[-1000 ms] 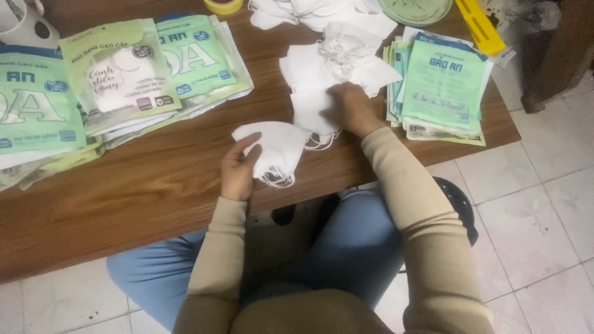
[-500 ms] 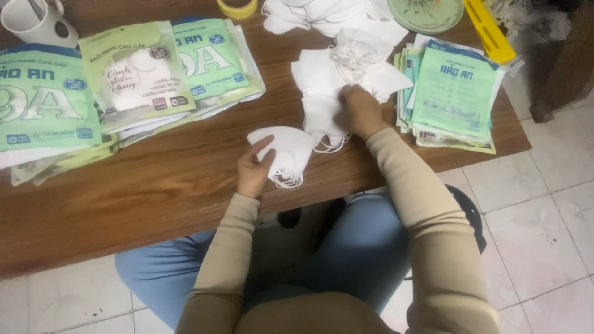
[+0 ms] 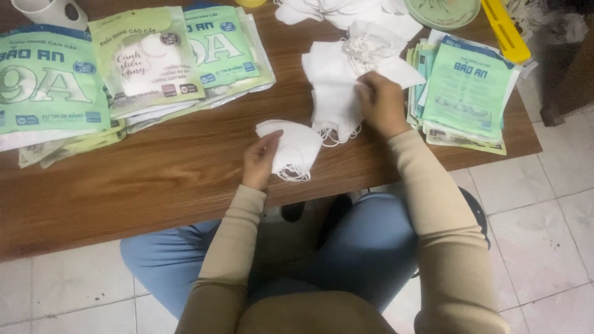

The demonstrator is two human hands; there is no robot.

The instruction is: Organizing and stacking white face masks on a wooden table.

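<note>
White and softly folded, a face mask (image 3: 291,147) lies at the near edge of a brown wooden table (image 3: 154,179), its thin ear loops trailing from the lower side. The left hand (image 3: 260,162) grasps the mask at its left end, thumb on top and fingers curled beneath. Just to the right, a flat pile of masks (image 3: 331,93) with tangled loops rests on the wood, and the right hand (image 3: 382,102) presses on the pile's right side, fingers bent; whether they pinch a mask cannot be told. Beyond the right hand sits a neat stack of packets (image 3: 467,93), rectangular, pale green with a blue band along the top. Across the far left of the table, larger green bags (image 3: 52,80) overlap in a loose fan, flat and glossy, with big white lettering; one bag (image 3: 145,62) on top is yellower green with a white round mask showing through its front. More loose masks (image 3: 328,9) lie at the far edge.
</note>
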